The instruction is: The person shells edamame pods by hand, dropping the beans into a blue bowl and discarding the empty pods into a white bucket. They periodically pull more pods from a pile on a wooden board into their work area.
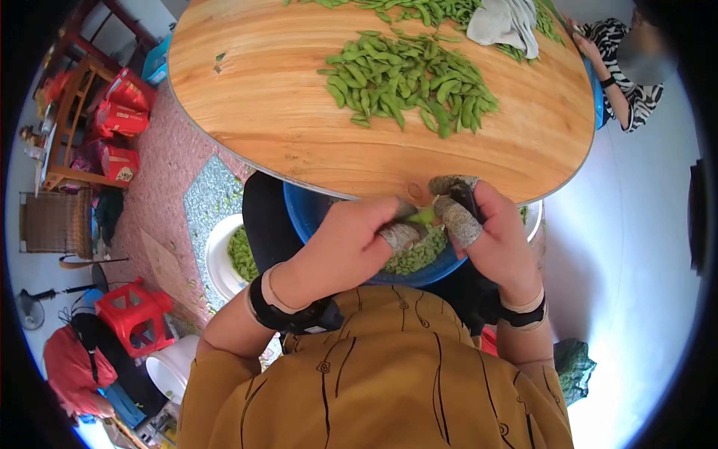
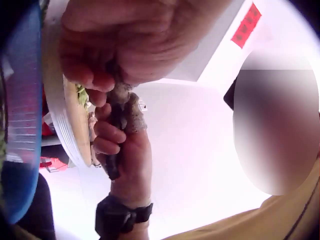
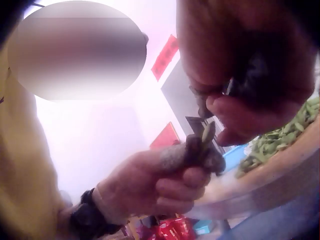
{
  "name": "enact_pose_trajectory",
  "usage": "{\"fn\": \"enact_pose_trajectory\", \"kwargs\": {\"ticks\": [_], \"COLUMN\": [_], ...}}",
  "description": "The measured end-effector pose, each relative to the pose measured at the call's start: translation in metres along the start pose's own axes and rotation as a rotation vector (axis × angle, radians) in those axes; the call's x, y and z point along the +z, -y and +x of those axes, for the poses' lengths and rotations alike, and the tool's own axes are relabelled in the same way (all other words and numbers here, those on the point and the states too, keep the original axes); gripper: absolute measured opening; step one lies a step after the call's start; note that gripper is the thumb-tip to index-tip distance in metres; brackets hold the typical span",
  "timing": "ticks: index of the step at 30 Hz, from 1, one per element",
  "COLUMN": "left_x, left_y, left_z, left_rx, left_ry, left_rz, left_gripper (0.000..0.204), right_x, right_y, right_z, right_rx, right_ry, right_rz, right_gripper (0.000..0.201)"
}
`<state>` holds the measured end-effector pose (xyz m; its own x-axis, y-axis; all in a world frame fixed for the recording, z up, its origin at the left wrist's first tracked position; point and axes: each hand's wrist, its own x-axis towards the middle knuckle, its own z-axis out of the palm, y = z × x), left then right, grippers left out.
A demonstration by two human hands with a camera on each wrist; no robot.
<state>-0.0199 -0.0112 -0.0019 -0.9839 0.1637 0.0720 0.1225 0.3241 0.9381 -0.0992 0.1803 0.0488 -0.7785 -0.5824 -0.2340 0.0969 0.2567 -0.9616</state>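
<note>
My left hand [image 1: 348, 239] pinches a green edamame pod [image 1: 424, 216] between thumb and finger, both tipped with grey wraps. In the right wrist view the pod [image 3: 208, 135] stands up from that grip. Close beside it, my right hand [image 1: 497, 239] holds a small black-handled tool [image 3: 255, 75]; its kind is mostly hidden by the palm, with a glint of metal near the fingertips. Grey wraps [image 1: 458, 221] cover this hand's thumb and finger too. Below both hands sits a blue basin [image 1: 299, 213] with shelled green beans [image 1: 415, 258] in it.
A wooden round table [image 1: 247, 97] bears a heap of pods [image 1: 404, 78], more pods at its far side and a pale cloth [image 1: 505, 26]. A white bucket [image 1: 217, 258] stands left of the basin. Another person [image 1: 624, 82] is at the right; a red stool [image 1: 134, 314] is at left.
</note>
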Motion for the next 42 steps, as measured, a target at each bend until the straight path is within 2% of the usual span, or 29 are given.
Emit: {"fn": "enact_pose_trajectory", "kwargs": {"ticks": [1,3,4,6,7,10,12,13,15,16,17,18,19,21,23,25,27,28,30,31,32,33,34,35,37,39,40,42], "left_x": [0.000,0.000,0.001,0.006,0.008,0.012,0.010,0.010,0.008,0.009,0.010,0.011,0.009,0.005,0.006,0.013,0.024,0.026,0.027,0.028,0.029,0.030,0.031,0.033,0.036,0.038,0.035,0.027], "left_y": [-0.002,-0.011,-0.010,-0.009,-0.008,-0.004,0.002,0.001,-0.006,-0.005,-0.003,-0.002,-0.001,-0.001,0.000,0.002,0.003,0.001,-0.004,-0.003,0.001,0.003,0.003,0.003,0.002,0.000,-0.003,-0.008], "left_z": [0.000,-0.002,-0.002,-0.003,-0.003,0.000,0.000,0.000,0.001,0.001,0.000,-0.001,-0.002,-0.006,-0.004,-0.002,-0.002,-0.002,-0.002,-0.004,-0.007,-0.008,-0.008,-0.007,-0.007,-0.008,-0.007,-0.002], "left_rx": [-0.004,-0.298,-0.307,-0.356,-0.361,-0.282,0.013,0.010,0.152,0.155,0.088,0.017,0.016,-0.470,-0.473,-0.468,-0.329,-0.332,-0.152,-0.154,-0.011,0.136,0.134,0.132,0.129,-0.203,-0.205,-0.643], "left_ry": [0.008,-0.057,-0.057,-0.077,-0.073,-0.101,-0.150,-0.137,-0.093,-0.073,-0.063,-0.052,-0.033,0.122,0.128,0.127,-0.048,-0.047,-0.058,-0.057,-0.078,-0.095,-0.091,-0.106,-0.120,-0.023,-0.019,0.100], "left_rz": [0.006,-0.383,-0.378,-0.491,-0.486,-0.342,0.125,0.124,0.507,0.505,0.374,0.244,0.247,-0.847,-0.857,-0.871,-0.358,-0.354,0.419,0.424,0.636,0.844,0.847,0.753,0.661,0.197,0.198,-0.701], "left_gripper": [0.026,0.022,0.022,0.025,0.025,0.026,0.027,0.027,0.030,0.030,0.028,0.027,0.027,0.021,0.020,0.020,0.021,0.021,0.027,0.027,0.026,0.025,0.025,0.022,0.021,0.013,0.013,0.011], "right_x": [-0.002,-0.005,-0.005,-0.003,-0.001,-0.005,-0.006,-0.007,-0.008,-0.010,-0.012,-0.014,-0.016,-0.018,-0.017,-0.016,-0.016,-0.015,-0.011,-0.010,-0.010,-0.010,-0.011,-0.012,-0.013,-0.015,-0.015,-0.017], "right_y": [-0.001,-0.005,-0.010,-0.021,-0.020,-0.032,-0.031,-0.031,-0.034,-0.035,-0.036,-0.036,-0.035,-0.034,-0.033,-0.032,-0.028,-0.027,-0.030,-0.032,-0.036,-0.040,-0.043,-0.043,-0.041,-0.043,-0.043,-0.044], "right_z": [-0.003,-0.009,-0.009,-0.008,-0.007,-0.004,-0.005,-0.006,-0.004,-0.003,-0.003,-0.003,-0.003,-0.006,-0.008,-0.007,-0.008,-0.008,-0.010,-0.011,-0.010,-0.009,-0.008,-0.008,-0.008,-0.010,-0.012,-0.014], "right_rx": [0.000,0.085,0.087,-0.066,-0.095,-0.095,-0.044,0.004,0.048,0.085,0.090,0.165,0.236,0.259,0.278,0.273,0.290,0.306,0.249,0.196,0.193,0.085,-0.023,-0.023,0.169,0.108,0.049,0.081], "right_ry": [-0.004,0.094,0.099,0.161,0.146,0.185,0.201,0.221,0.239,0.268,0.253,0.310,0.369,0.403,0.446,0.378,0.363,0.350,0.322,0.291,0.293,0.267,0.240,0.240,0.289,0.273,0.255,0.259], "right_rz": [0.011,-0.047,-0.038,-0.178,-0.137,-0.146,-0.027,0.086,0.126,0.159,0.173,0.300,0.426,0.488,0.544,0.343,0.258,0.167,0.111,0.050,0.054,-0.035,-0.124,-0.119,-0.017,-0.011,-0.007,0.012], "right_gripper": [0.027,0.034,0.034,0.038,0.039,0.043,0.043,0.043,0.041,0.040,0.040,0.035,0.031,0.030,0.030,0.029,0.028,0.028,0.027,0.027,0.027,0.025,0.024,0.024,0.022,0.022,0.022,0.022]}}
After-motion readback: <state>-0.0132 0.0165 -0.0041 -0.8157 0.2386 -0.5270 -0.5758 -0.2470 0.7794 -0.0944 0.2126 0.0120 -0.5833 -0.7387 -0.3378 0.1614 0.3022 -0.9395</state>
